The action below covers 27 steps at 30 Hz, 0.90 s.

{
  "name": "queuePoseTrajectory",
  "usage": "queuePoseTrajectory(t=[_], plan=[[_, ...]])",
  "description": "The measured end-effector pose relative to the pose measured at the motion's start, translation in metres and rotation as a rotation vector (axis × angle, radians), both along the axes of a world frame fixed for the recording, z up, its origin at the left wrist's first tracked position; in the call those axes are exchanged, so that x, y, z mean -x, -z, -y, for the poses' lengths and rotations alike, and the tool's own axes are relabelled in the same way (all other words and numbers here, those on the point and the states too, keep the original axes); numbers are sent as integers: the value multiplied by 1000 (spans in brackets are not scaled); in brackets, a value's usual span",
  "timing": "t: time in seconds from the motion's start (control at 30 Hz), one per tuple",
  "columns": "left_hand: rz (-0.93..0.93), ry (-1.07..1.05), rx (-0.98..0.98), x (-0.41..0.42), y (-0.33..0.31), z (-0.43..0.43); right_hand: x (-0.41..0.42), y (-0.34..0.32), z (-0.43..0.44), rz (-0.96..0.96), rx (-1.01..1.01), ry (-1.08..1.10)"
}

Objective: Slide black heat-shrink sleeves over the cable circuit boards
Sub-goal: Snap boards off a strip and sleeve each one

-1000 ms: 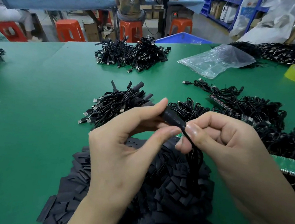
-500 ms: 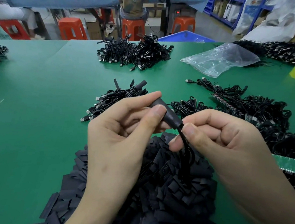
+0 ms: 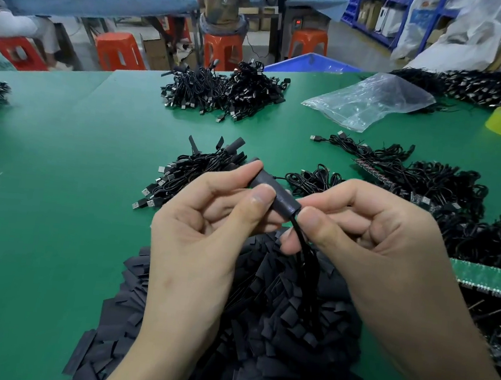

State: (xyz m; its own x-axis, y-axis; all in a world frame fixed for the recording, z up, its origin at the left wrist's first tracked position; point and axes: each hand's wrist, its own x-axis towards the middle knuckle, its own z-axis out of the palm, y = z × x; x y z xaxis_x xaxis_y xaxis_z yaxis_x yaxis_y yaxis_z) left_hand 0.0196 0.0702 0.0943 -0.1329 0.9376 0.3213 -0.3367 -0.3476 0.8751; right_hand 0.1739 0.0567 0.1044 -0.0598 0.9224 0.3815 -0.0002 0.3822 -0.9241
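Op: Sleeve status?
Eng: Your left hand [image 3: 202, 247] pinches the black sleeve [image 3: 277, 193] mid-body, thumb on the near face, index behind. It's in the air above the loose-sleeve pile [image 3: 271, 348], over the near part of the bench [image 3: 54, 198].
Op: Right hand?
Eng: Your right hand [image 3: 372, 235] is curled, thumb and index pinching the cable [image 3: 302, 248] at the sleeve's near-right mouth. From there the cable drops into the pile.
Op: Axis?
Eng: The long axis runs far-left to near-right, far end tipped up. The far-left end pokes out past your left index tip. Your left hand has the body. Your right is touching the mouth or just beside it, can't tell which.
Op: Board in?
Eng: No board visible, so it's probably covered. The sleeve is opaque, can't confirm.
Op: Next?
Eng: If it needs more travel, work along that axis only: right feeds toward far-left, left holds. Skew it and the board edge may snag. If it's seated, the sleeved-cable heap [image 3: 189, 170] lies just far-left of your left hand, so that hand is nearer for the drop.
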Motion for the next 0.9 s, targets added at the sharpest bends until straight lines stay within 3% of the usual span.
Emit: queuePoseTrajectory(t=[0.27, 0.37, 0.43, 0.53, 0.7, 0.9], plan=[[-155, 56, -28, 14, -1, -8, 8, 0, 3, -42, 32, 53], [-233, 333, 57, 16, 4, -11, 8, 0, 3, -147, 56, 113], [-417, 564, 140, 14, 8, -9, 7, -1, 3, -237, 87, 155], [-576, 660, 184, 11, 12, -8, 3, 0, 0, -141, 72, 233], [-641, 540, 182, 21, 8, -11, -19, -5, -7, -11, 7, 315], [-1035, -114, 216, 43, 20, -57, -56, -18, -12, -58, -52, 501]])
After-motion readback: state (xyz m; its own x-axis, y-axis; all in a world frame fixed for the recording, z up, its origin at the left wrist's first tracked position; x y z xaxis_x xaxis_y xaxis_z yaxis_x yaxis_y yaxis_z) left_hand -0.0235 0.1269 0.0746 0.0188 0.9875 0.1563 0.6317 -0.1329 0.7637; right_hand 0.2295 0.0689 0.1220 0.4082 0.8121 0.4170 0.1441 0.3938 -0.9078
